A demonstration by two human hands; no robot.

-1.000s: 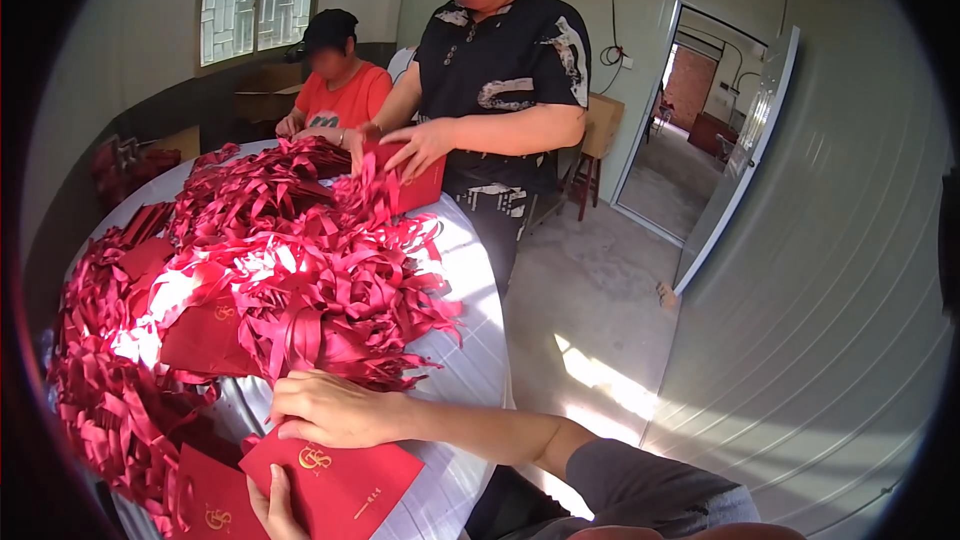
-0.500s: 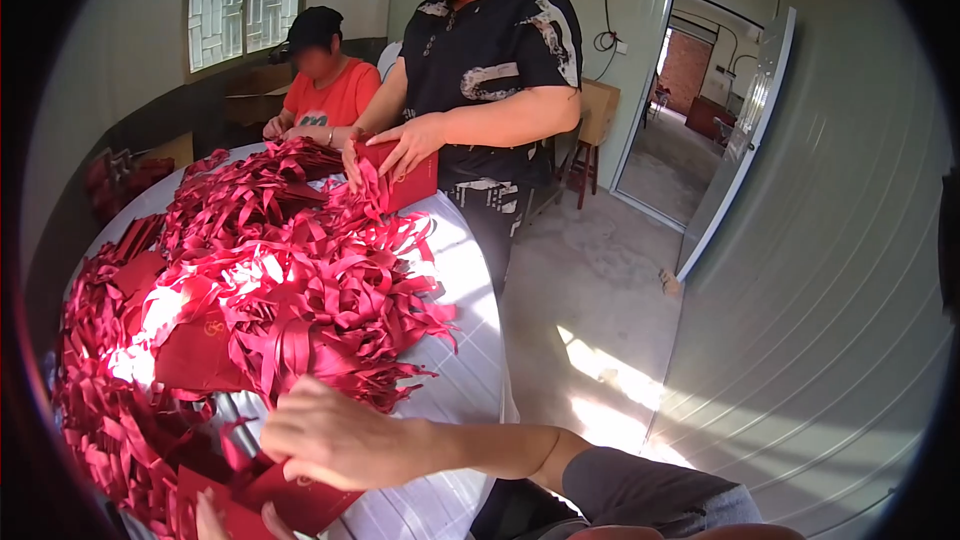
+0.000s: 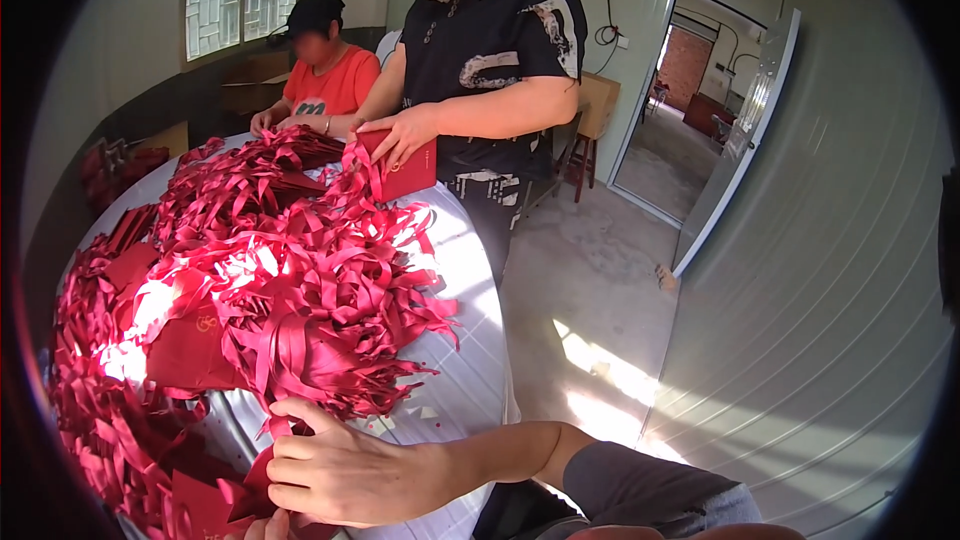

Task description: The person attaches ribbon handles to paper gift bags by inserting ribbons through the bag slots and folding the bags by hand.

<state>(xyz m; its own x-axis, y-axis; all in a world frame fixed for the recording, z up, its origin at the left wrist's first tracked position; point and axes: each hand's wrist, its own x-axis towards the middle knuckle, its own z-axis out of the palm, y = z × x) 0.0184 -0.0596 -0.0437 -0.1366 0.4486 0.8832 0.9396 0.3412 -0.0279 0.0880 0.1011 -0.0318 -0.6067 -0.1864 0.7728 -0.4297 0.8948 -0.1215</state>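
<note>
Near the table's front edge, my right hand [image 3: 355, 475] curls its lower fingers against a red card piece [image 3: 258, 470], its index finger reaching toward the ribbons. Just left of it, the fingertips of my left hand [image 3: 268, 528] press at the same red piece; the lower edge of the picture cuts off the rest. Another red flat piece [image 3: 200, 505] with a gold mark lies beside the left fingertips. Beyond my hands spreads a large heap of red ribbons [image 3: 320, 280], with a red card piece [image 3: 195, 352] bearing a gold emblem among them.
A round table [image 3: 470, 330] with a pale cover carries the heap. Across it, a standing person in black [image 3: 485, 70] handles a red card piece [image 3: 408, 168]; a person in orange [image 3: 335, 85] works at the far side. An open door [image 3: 745, 140] stands at right.
My right hand has turned and lowered onto the red piece, its index finger now stretched out. My left fingertips have come closer to it. The standing person's left-side hand has shifted behind the ribbons.
</note>
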